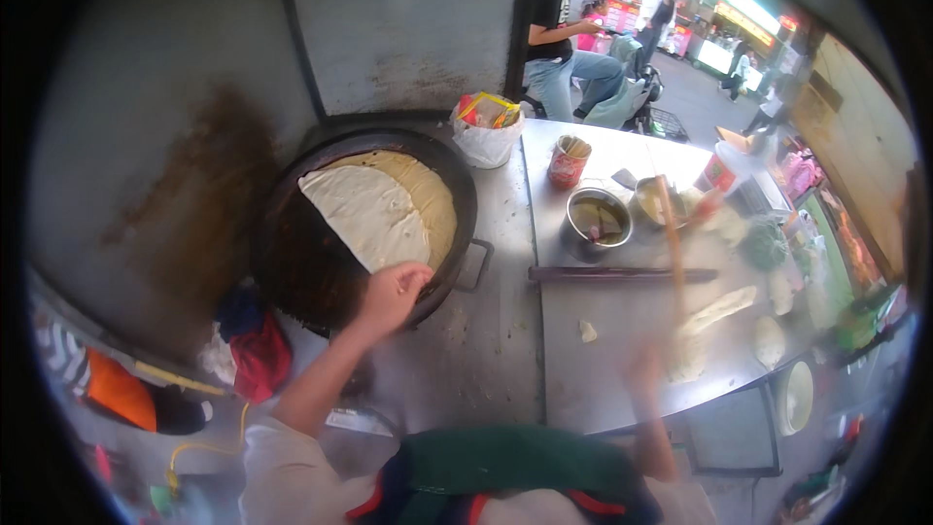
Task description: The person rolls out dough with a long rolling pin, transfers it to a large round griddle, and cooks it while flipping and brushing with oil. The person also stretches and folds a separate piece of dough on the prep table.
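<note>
Flatbread (369, 209) in the pan (309, 277)'s right half looks light, floppy, tearable, so I'd lift by the edge; left hand (397, 294) fingers curled there, pinch unclear; right hand (645, 371) blurred, can't tell.

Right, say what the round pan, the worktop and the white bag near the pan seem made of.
Round pan: probably iron or steel; dark, blackened, dull. Worktop: likely stainless steel; its smooth grey surface carries bright reflections. White bag: seemingly thin plastic; crinkled, slightly glossy.
</note>
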A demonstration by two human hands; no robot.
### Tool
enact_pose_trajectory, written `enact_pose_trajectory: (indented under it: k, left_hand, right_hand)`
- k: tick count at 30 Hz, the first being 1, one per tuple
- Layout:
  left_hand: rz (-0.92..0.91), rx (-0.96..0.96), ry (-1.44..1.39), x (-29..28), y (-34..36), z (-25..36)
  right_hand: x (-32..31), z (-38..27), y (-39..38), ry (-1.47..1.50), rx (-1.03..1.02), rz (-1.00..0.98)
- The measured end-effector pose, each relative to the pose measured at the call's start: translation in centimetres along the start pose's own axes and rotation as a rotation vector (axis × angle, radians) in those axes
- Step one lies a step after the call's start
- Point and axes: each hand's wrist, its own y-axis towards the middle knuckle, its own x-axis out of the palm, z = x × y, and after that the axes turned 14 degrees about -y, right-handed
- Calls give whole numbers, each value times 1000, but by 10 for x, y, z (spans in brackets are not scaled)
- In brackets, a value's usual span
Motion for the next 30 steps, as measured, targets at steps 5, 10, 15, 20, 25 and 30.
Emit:
enact_pose_trajectory:
  k: [5,10,15,20,25,30]
  left_hand:
    - [-63,248,640,-59,120,-45]
    - [-238,486,856,-89,200,-93]
    - [-405,331,958,-72,225,-68]
    - [-471,563,1102,-106,238,-75]
    - [-518,158,1092,-97,241,-50]
    - [-343,239,977,-132,216,-44]
  right_hand:
    - [16,-12,-62,-106,45,-315]
    - [7,-20,-64,0,96,-329]
    - [20,-11,-81,-52,159,-238]
    - [38,-13,-67,-67,85,-253]
    - [86,43,-91,185,113,-304]
    - [50,6,-59,250,120,-327]
